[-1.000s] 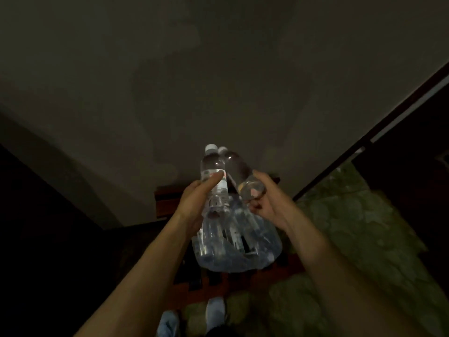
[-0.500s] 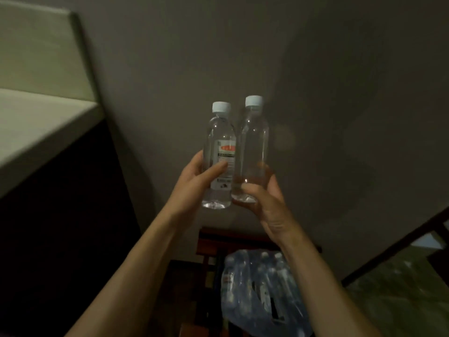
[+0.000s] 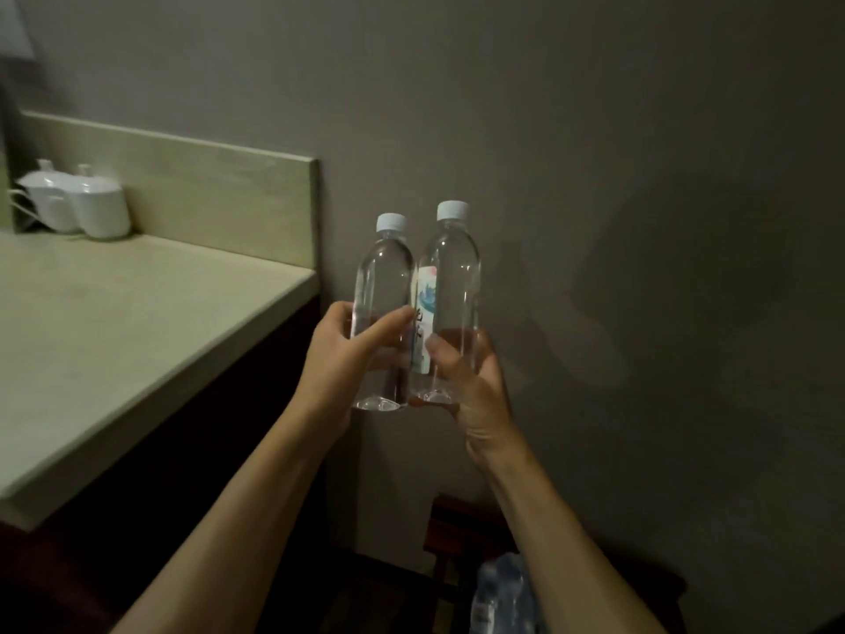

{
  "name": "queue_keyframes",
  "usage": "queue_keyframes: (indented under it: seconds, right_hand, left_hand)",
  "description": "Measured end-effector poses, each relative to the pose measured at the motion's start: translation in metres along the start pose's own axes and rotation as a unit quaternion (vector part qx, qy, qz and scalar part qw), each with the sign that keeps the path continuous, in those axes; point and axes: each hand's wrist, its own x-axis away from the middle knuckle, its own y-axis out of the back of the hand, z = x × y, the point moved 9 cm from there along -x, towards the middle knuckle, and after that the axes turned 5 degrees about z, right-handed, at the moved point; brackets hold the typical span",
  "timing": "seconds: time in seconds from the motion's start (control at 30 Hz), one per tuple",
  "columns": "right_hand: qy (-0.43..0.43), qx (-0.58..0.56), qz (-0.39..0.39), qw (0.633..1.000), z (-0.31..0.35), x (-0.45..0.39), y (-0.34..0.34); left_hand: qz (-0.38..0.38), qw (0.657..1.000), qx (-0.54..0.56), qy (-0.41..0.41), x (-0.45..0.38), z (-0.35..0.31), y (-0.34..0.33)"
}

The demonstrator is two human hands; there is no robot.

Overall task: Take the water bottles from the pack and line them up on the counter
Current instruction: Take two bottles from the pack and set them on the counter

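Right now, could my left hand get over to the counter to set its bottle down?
Probably yes. The left hand holds its bottle upright just right of the counter. The near stretch is bare; only the white cups stand at the far back.

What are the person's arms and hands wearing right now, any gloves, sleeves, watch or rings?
Nothing shows on either one. The left hand and right hand are bare, with no gloves, and no rings are visible. Both forearms are uncovered all the way to the bottom edge of the picture, with no sleeve, watch or band at the wrists. The light is dim, so small details could be missed.
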Motion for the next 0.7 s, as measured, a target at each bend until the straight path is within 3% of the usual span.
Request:
queue_keyframes:
  seconds: [0.23,0.47,0.7]
  right_hand:
    - [0.033,0.093,0.055,0.994,-0.003,-0.021,-0.107]
    - [0.017,0.085,0.157,0.984,-0.025,-0.04,-0.233]
    - [-0.006,0.103,0.102,0.989,-0.053,-0.05,-0.278]
  left_hand:
    - [-0.023,0.995,-0.057,-0.075,-0.003,-0.047,0.101]
    - [0.012,0.978,-0.173,-0.115,-0.013,-0.105,0.203]
    - [0.054,0.977,-0.178,-0.108,-0.034,-0.118,0.262]
